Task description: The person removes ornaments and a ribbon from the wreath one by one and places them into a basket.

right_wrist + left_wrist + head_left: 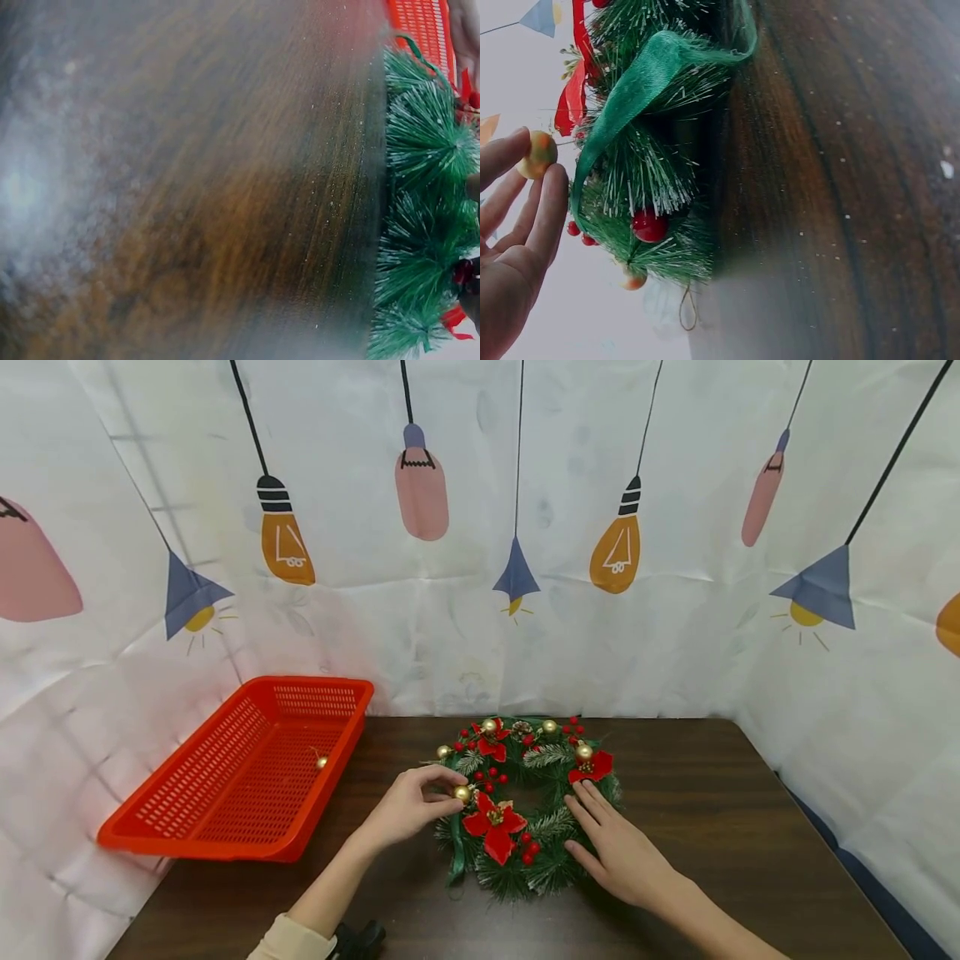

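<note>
Left hand [408, 802] is pinching a gold ball [462, 793] at the left of the wreath [551, 864] on the table [712, 835].
Right hand [626, 856], fingers extended, is touching its right; four other balls [550, 726] are already sitting there, while a last ball [321, 762] in the basket [202, 849] is seemingly waiting.

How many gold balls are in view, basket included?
6. One gold ball is pinched by the left hand; another lies in the red basket; the wreath shows one upper left, two along the back, one by the right flower. More may be hidden.
</note>
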A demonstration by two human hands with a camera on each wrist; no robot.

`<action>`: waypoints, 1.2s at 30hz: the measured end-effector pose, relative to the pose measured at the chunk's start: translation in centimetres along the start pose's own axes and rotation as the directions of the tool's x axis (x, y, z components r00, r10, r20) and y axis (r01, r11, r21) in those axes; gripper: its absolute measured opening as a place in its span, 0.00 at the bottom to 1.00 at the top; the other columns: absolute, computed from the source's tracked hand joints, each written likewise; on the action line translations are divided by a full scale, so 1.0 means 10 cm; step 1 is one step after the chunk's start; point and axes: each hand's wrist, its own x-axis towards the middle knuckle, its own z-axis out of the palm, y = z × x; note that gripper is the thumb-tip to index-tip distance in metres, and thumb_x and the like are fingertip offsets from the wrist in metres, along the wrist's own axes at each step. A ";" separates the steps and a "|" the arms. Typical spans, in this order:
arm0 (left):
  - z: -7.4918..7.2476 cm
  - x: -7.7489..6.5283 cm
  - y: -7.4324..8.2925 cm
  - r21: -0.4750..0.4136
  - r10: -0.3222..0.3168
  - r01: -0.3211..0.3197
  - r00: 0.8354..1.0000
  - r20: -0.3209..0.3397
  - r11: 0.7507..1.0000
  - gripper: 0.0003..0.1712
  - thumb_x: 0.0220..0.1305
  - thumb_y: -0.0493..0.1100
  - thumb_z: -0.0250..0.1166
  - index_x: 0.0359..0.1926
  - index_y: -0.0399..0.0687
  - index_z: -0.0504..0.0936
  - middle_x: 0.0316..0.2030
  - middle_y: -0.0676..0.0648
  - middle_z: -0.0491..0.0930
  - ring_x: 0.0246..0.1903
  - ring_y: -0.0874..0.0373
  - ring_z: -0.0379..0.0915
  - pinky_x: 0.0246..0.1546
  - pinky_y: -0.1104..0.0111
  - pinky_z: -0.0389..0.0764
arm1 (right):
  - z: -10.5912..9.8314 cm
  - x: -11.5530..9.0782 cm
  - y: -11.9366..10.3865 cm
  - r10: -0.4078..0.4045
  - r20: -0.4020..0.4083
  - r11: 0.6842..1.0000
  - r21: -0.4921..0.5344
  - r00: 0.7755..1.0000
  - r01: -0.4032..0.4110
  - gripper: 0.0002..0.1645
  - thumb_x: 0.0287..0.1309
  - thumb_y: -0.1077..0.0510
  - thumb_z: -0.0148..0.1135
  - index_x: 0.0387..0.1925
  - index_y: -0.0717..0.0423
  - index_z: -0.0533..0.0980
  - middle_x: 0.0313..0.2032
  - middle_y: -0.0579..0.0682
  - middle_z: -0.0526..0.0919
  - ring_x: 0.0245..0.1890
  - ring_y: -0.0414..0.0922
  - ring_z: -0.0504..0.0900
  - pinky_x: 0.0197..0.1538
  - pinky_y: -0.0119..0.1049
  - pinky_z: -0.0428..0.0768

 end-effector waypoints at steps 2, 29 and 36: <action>0.00 0.01 0.01 0.000 -0.003 0.003 1.000 -0.005 1.000 0.17 0.65 0.34 0.72 0.54 0.35 0.84 0.50 0.39 0.82 0.46 0.47 0.83 0.44 0.65 0.86 | 0.00 0.00 -0.01 0.001 0.000 1.000 0.000 1.000 -0.001 0.41 0.75 0.41 0.57 0.75 0.63 0.64 0.77 0.62 0.57 0.77 0.59 0.52 0.66 0.56 0.71; 0.02 0.15 0.07 0.049 0.075 -0.073 0.997 -0.031 0.996 0.17 0.64 0.32 0.72 0.54 0.39 0.85 0.49 0.43 0.83 0.44 0.48 0.81 0.45 0.64 0.85 | -0.02 0.02 -0.02 0.000 -0.014 1.000 0.000 1.000 0.000 0.40 0.75 0.41 0.56 0.75 0.63 0.64 0.77 0.62 0.58 0.77 0.59 0.52 0.67 0.57 0.70; 0.04 0.17 0.09 0.067 0.061 -0.060 0.998 -0.022 0.996 0.16 0.65 0.32 0.72 0.54 0.42 0.86 0.48 0.47 0.83 0.44 0.50 0.81 0.46 0.63 0.85 | 0.01 0.00 -0.02 0.016 0.003 1.000 -0.001 1.000 -0.016 0.41 0.74 0.41 0.58 0.75 0.63 0.64 0.76 0.63 0.58 0.77 0.58 0.53 0.66 0.56 0.71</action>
